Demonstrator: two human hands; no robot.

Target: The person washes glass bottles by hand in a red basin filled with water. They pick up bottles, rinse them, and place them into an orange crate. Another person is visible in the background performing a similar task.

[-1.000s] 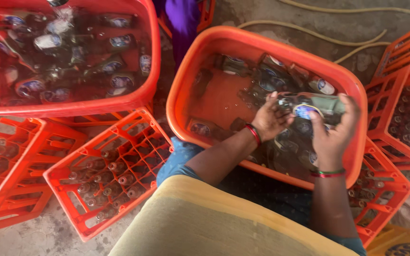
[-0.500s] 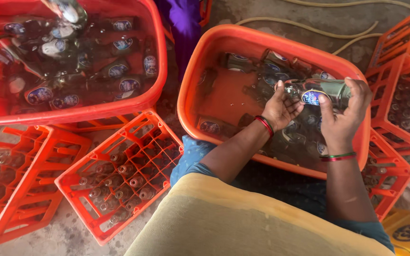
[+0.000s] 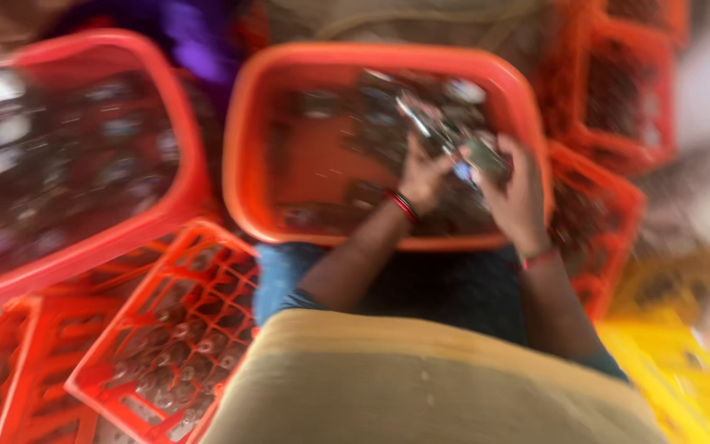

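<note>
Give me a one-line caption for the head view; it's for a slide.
Blurred view: both hands, left hand and right hand, hold a glass bottle over an orange tub of bottles, crates around.

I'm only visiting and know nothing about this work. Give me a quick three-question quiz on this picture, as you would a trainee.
1. True or false: both hands are over the orange tub in the middle of the view.
2. What do the left hand and the right hand hold between them? A) a glass bottle B) a sponge C) a crate
3. What lies at lower left, beside the person's left arm?

Key
1. True.
2. A: a glass bottle, though the picture is blurred.
3. An orange compartment crate with bottles standing in it.
</note>
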